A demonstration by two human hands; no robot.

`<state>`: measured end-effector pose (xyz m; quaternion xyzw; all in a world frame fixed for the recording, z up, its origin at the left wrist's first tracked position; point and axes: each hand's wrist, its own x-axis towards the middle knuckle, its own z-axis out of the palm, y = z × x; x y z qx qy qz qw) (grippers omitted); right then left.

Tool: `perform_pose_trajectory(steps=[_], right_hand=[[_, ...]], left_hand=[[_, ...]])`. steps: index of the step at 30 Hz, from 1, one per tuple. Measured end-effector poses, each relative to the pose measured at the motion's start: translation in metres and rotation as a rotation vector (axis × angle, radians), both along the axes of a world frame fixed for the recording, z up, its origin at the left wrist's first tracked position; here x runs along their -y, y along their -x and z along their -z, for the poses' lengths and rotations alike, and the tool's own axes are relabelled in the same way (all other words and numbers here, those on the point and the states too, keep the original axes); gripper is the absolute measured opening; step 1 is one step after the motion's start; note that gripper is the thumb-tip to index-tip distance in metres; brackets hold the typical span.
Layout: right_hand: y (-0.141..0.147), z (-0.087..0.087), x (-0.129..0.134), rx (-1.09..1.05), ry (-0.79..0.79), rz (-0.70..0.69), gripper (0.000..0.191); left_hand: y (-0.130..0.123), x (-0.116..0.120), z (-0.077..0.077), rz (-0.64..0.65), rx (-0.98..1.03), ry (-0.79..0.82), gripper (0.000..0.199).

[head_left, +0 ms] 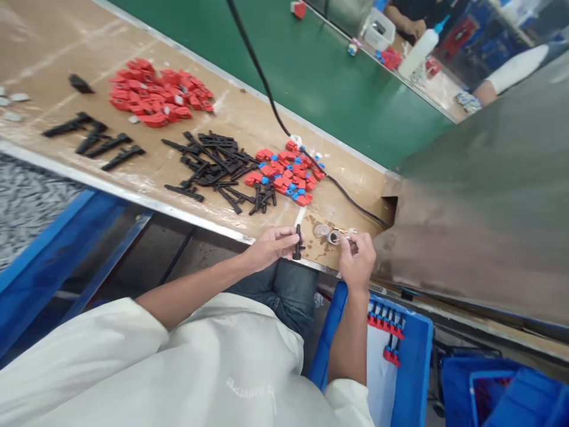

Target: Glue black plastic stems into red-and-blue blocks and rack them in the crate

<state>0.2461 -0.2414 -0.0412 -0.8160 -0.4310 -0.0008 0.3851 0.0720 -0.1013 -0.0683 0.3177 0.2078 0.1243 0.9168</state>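
My left hand (275, 246) holds a black plastic part (297, 242) upright between thumb and fingers, close to the table's front edge. My right hand (358, 258) is pinched around what looks like a thin stick, most of it hidden by the fingers; its tip is at a small round jar (333, 237) with dark contents. Beside the jar lies a clear round lid (321, 230). Brown stains mark the tabletop around them. Beyond my left hand are a pile of black plastic parts (217, 160) and a cluster of red and blue pieces (291, 172).
A larger heap of red pieces (155, 92) lies further left, near several separate black parts (109, 145). A black cable (267, 83) crosses the table. At my lower right, a blue tray (420, 356) holds rows of assembled pieces. A metal panel (480, 196) stands at right.
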Motion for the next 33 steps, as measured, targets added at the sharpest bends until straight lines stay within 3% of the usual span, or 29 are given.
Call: perform_pose_trajectory(steps=[8,14,21,33], right_hand=[[0.003,0.011,-0.001,-0.074,-0.033,0.076,0.024],[-0.003,0.006,0.002,-0.161,-0.103,0.058,0.025],[-0.012,0.014,-0.004,-0.262,-0.297,0.162,0.032],[-0.005,0.029,-0.01,-0.377,-0.356,0.347,0.049]], left_hand=[[0.003,0.0,0.0,0.02,-0.003,-0.026,0.037],[-0.002,0.001,0.002,0.015,-0.015,-0.011,0.042],[-0.012,-0.002,0.005,0.012,0.018,0.01,0.05],[-0.017,0.002,0.002,0.034,0.04,-0.009,0.051]])
